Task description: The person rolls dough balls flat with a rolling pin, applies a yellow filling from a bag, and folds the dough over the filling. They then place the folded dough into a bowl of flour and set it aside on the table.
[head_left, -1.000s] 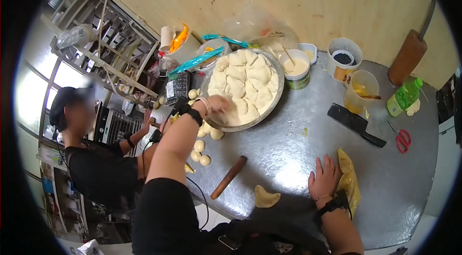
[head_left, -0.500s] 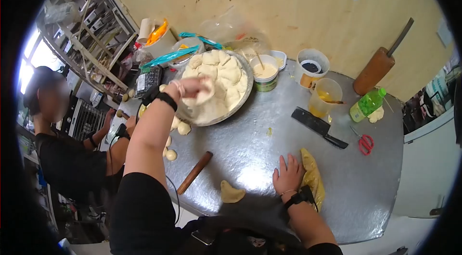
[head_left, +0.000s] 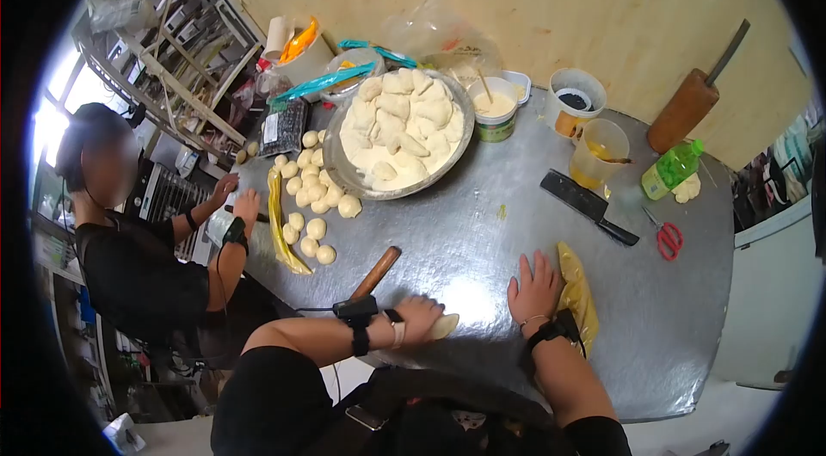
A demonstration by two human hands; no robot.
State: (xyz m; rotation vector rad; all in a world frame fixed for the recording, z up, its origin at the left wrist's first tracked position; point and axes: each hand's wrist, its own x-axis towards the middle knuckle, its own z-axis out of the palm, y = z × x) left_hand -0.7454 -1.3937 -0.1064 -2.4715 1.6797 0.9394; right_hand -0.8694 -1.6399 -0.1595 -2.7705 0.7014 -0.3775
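Observation:
My left hand [head_left: 418, 319] is low over the metal table, its fingers curled on a small flat piece of dough [head_left: 444, 327] that shows past the fingertips. A wooden rolling pin [head_left: 377, 273] lies just beyond my left wrist. Fingers spread, my right hand [head_left: 533, 289] rests flat on the table and holds nothing. Against its outer side is a yellow bag [head_left: 577, 301]. Farther back stands a wide metal bowl [head_left: 469, 127] heaped with floury dough pieces [head_left: 397, 125]. Round dough balls [head_left: 317, 189] sit left of the bowl.
A black cleaver [head_left: 575, 196], red-handled scissors [head_left: 668, 241], a green bottle [head_left: 673, 169] and a large wooden roller [head_left: 684, 112] are on the right. Tubs [head_left: 494, 125] line the back. Another person [head_left: 142, 275] works at the left edge, beside a yellow strip [head_left: 278, 219].
My left hand has come down from the bowl to the dough piece by the table's near edge. The view has shifted slightly, and the dough balls are uncovered. My right hand stays flat.

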